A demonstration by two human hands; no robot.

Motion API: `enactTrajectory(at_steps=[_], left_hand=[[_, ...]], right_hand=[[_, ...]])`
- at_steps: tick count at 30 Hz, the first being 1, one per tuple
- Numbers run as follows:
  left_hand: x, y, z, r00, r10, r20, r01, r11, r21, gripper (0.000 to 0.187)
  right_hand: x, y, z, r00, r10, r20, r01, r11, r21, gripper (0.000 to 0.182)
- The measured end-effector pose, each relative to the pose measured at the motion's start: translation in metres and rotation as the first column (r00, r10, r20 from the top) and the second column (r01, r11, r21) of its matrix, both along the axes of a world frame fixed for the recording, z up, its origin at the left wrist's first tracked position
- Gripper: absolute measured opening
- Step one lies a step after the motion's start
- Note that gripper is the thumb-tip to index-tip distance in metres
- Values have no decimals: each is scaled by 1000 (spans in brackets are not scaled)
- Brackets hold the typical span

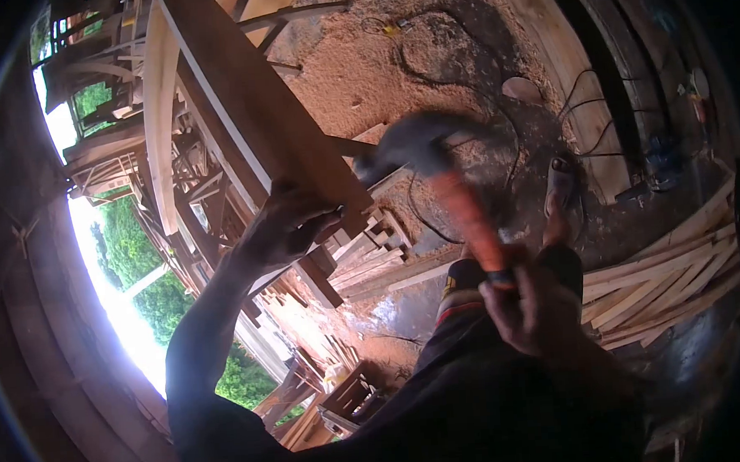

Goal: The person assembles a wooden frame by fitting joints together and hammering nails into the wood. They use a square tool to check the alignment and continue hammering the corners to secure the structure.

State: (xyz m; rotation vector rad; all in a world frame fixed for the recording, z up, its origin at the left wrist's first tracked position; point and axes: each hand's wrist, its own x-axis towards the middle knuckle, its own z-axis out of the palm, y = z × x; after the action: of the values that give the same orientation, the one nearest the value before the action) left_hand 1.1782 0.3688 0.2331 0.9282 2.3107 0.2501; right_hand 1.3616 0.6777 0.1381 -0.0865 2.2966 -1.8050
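Observation:
My right hand is closed around the lower end of a claw hammer with an orange grip. The hammer's dark head is smeared by motion and lies just right of the end of a thick wooden beam. That beam runs from the top of the view down to the middle. Near its lower end, my left hand grips the beam's edge, with the fingers curled over the wood. A shorter wooden piece sticks out just below this hand.
Sawdust covers much of the floor, where a dark cable winds about. Long timbers lie along the right, above a pile of thin strips. Stacked offcuts sit beneath the beam. My foot stands right of the hammer.

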Motion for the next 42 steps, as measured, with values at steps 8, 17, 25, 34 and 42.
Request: enactTrajectory(at_steps=[8,17,25,34,42], left_hand=[[-1,-1,-3,999,-40,8,40,999,-25,20],[-1,2,0,985,-168,-39,168,986,5,50],[0,-10,-7,978,-196,-68,201,976,80,45],[3,-15,-9,975,-207,-84,215,973,89,50],[8,-19,-8,978,-200,-53,202,979,38,54]], right_hand=[[11,-25,-1,994,103,43,-101,994,-33,22],[5,-6,-12,922,266,-282,-181,939,294,28],[-2,52,-18,885,5,465,343,667,-661,28],[3,13,-8,935,67,-348,43,953,299,18],[27,-26,-18,945,152,-290,-131,987,90,21]])
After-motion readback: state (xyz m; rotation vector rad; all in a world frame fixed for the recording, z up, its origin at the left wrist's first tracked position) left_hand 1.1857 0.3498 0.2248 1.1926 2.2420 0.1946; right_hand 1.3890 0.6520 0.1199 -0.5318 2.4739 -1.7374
